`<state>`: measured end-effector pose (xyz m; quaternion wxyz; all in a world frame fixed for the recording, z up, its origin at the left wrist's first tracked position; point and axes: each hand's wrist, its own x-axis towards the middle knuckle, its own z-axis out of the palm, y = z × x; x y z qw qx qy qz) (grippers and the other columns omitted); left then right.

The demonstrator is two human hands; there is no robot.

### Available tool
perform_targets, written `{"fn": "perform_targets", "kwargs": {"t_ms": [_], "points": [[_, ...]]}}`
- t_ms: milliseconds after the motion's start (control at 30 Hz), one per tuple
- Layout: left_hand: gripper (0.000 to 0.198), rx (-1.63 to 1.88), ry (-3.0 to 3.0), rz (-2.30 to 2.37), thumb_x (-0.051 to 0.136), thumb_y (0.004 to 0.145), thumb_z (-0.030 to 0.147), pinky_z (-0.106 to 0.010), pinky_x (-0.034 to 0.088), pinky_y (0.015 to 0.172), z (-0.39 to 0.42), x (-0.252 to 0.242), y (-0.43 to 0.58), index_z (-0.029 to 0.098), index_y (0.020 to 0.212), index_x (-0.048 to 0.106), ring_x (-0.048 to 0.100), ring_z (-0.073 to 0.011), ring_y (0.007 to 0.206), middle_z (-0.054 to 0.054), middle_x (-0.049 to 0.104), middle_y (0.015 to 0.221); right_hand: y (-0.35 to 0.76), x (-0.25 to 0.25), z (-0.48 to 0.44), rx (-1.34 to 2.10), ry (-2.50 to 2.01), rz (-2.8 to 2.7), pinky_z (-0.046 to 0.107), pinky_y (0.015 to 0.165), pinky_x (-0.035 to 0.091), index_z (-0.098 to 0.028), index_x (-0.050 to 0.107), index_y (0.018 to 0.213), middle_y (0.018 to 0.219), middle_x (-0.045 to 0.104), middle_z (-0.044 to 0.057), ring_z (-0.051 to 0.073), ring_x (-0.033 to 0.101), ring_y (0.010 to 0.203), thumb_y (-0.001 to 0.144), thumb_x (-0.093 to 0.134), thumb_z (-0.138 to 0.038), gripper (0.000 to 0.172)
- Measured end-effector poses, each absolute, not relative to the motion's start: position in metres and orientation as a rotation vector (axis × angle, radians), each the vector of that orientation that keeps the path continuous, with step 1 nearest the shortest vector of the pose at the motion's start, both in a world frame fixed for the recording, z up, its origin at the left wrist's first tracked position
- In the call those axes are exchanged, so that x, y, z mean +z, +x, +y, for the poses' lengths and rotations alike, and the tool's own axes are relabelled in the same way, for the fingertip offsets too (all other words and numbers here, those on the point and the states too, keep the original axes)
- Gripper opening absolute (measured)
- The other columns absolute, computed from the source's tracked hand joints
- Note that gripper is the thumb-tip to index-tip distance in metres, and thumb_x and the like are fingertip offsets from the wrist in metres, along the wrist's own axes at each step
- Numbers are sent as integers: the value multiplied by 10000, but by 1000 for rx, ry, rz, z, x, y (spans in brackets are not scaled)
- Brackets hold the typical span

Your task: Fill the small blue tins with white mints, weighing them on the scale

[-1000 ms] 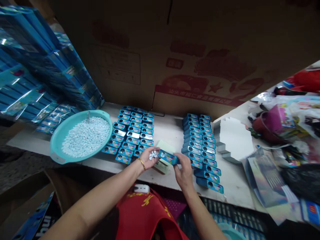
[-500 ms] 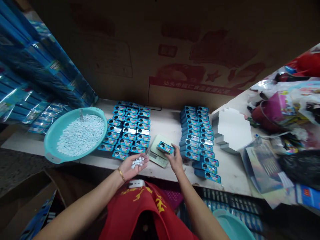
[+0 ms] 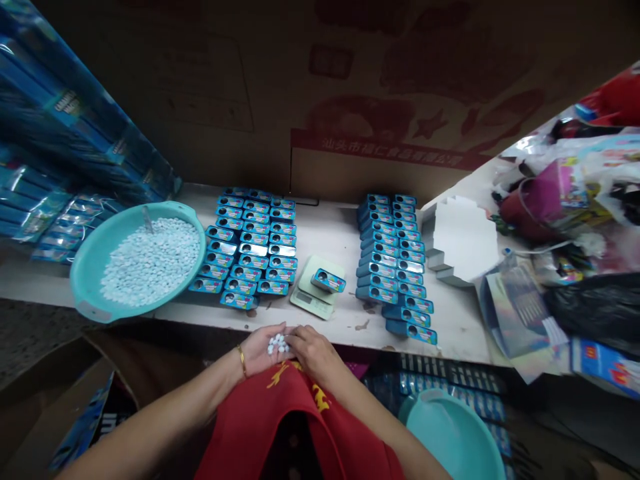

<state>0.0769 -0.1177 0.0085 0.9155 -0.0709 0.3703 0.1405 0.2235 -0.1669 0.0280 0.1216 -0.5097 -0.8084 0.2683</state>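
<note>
Left grip cups a small heap of pale blue mints palm-up, right grip pressed against it, neither touching the blue tin lying on the digital scale at 12 o'clock, teal basin at 10.

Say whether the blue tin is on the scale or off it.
On. The blue tin rests on top of the scale, and neither the left hand nor the right hand touches it.

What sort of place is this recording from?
Probably a small sweet-packing workshop: rows of blue tins fill the bench, a teal basin holds pale blue sweets, and a digital scale sits between the rows.
</note>
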Motion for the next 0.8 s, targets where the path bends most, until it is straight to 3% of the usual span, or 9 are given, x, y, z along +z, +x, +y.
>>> {"fn": "perform_targets", "kwargs": {"t_ms": [333, 633, 800], "points": [[115, 258, -114, 813, 477, 746, 132, -273, 451, 642, -118, 7, 73, 67, 732, 571, 587, -136, 610, -62, 618, 652, 219, 31, -166, 822, -1460, -2396, 267, 734, 423, -185, 511, 934, 897, 533, 36, 150, 482, 825, 819, 439, -203, 137], [109, 255, -116, 806, 477, 739, 121, -264, 457, 618, -114, 6, 76, 68, 709, 567, 581, -129, 585, -59, 611, 626, 223, 33, -162, 849, -1359, -2383, 278, 743, 418, -176, 489, 964, 942, 530, 53, 155, 476, 859, 798, 448, -160, 172], [96, 280, -151, 812, 492, 734, 116, -256, 465, 652, -111, 6, 78, 65, 700, 566, 594, -126, 601, -60, 617, 622, 224, 27, -161, 881, -1421, -2135, 253, 715, 423, -182, 502, 902, 837, 543, 31, 133, 497, 795, 761, 460, -119, 160]]}}
